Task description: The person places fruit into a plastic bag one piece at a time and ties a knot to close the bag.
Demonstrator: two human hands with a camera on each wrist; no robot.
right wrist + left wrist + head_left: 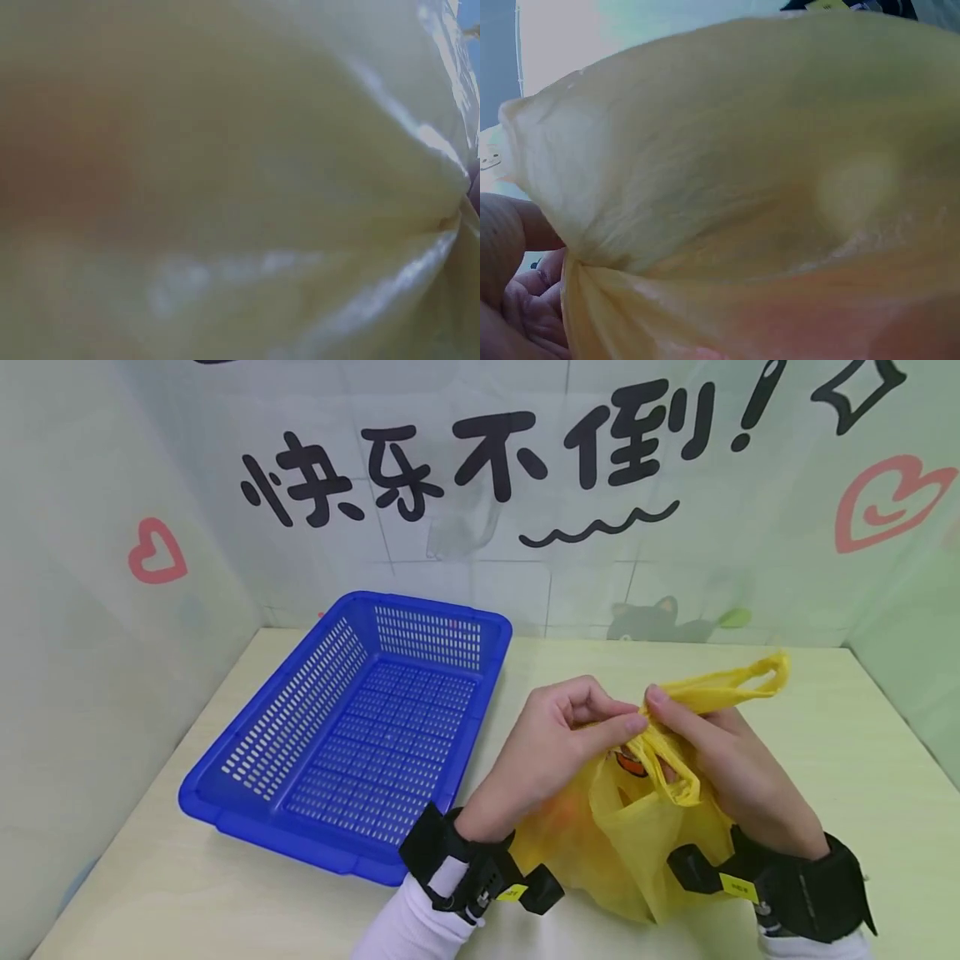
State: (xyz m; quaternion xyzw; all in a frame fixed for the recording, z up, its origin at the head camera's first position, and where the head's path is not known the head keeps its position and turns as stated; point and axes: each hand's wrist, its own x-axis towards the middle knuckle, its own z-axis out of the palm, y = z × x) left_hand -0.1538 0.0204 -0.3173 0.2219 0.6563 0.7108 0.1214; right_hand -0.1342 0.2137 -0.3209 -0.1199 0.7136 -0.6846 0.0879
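A yellow plastic bag (pixel 630 835) sits on the table in front of me, its top gathered and its handles twisted together. Orange-red shapes show faintly through its side; what they are I cannot tell. My left hand (pixel 558 739) pinches the gathered neck between thumb and fingertips. From the other side my right hand (pixel 727 760) grips the same neck, with one handle loop sticking out to the upper right and another hanging down. Both wrist views are mostly filled by the bag (pixel 727 172), seen close up and blurred in the right wrist view (pixel 225 187).
A blue plastic basket (pixel 197 789) with slotted walls stands to the left of the bag, nothing visible inside it. The pale wooden table (pixel 847 760) ends at a back wall sheet (pixel 495 585) printed with dark characters and hearts. Side sheets rise left and right.
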